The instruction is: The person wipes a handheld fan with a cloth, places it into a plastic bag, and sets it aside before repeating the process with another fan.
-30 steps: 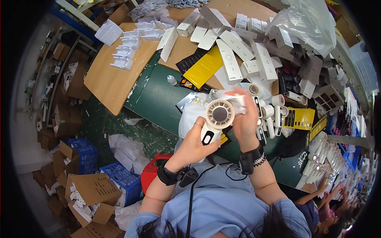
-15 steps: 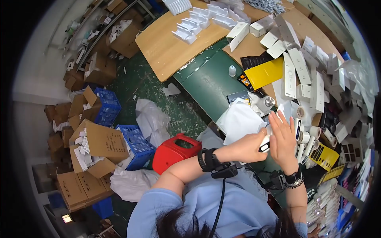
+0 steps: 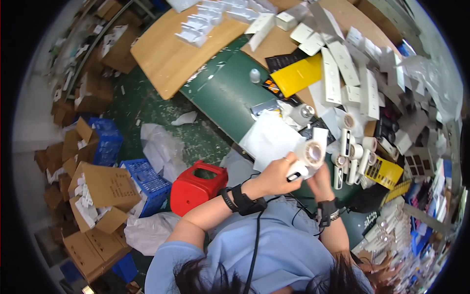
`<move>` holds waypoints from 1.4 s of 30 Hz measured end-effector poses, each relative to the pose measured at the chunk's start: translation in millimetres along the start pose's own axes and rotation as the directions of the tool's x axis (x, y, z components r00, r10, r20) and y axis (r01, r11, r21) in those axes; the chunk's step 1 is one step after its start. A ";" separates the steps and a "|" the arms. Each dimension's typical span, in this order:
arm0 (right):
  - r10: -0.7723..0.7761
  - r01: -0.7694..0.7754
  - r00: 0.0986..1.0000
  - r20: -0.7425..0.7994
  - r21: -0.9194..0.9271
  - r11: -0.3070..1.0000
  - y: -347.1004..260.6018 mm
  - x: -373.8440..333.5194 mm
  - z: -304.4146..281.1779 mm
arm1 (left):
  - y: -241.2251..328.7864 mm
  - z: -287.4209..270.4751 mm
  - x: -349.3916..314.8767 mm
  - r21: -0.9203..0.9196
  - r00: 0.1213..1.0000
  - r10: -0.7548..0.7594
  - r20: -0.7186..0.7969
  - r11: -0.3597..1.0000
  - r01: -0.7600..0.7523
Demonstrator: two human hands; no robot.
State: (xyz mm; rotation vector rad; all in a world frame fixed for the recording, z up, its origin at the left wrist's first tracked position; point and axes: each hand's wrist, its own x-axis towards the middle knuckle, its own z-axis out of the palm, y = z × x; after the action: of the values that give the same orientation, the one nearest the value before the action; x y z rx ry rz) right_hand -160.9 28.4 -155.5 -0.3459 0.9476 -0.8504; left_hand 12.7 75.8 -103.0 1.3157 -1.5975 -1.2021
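The white handheld device (image 3: 309, 156) partly hides the right hand (image 3: 321, 184).

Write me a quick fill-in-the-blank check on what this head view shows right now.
1. The hand closed around the handle of the white handheld device is the person's ____ one.
2. The plastic item with a cutout, near that same arm, is coloured ____.
3. The small bottle is on a tabletop coloured ____.
4. The plastic crates among the cardboard boxes are coloured ____.

Missing words: left; red; green; blue.
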 end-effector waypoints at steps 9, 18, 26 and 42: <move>-0.065 0.268 0.946 0.318 -0.652 0.709 16.2 -34.3 1.2 | -60.8 52.5 -8.7 -0.816 0.949 -0.278 0.146 0.509 0.274; 0.167 -0.106 0.982 0.084 -0.483 0.869 13.8 -35.0 -44.6 | -119.7 6.0 -32.1 0.444 0.991 -0.021 0.129 0.895 -0.039; 0.180 -0.057 0.961 0.208 -0.490 0.870 18.4 -7.0 -43.6 | -181.4 21.4 -48.8 0.845 0.968 -0.008 0.252 0.490 -0.215; 0.166 -0.107 0.986 -0.009 -0.801 0.589 80.7 29.6 -103.9 | -156.1 -1.6 -29.7 0.673 0.907 0.135 0.398 0.629 -0.389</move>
State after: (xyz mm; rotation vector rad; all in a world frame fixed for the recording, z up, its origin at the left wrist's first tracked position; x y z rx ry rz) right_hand -198.5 66.9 -279.2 -1.0691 1.2465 -0.2009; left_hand 66.3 98.5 -250.9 1.3024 -2.6008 -0.5663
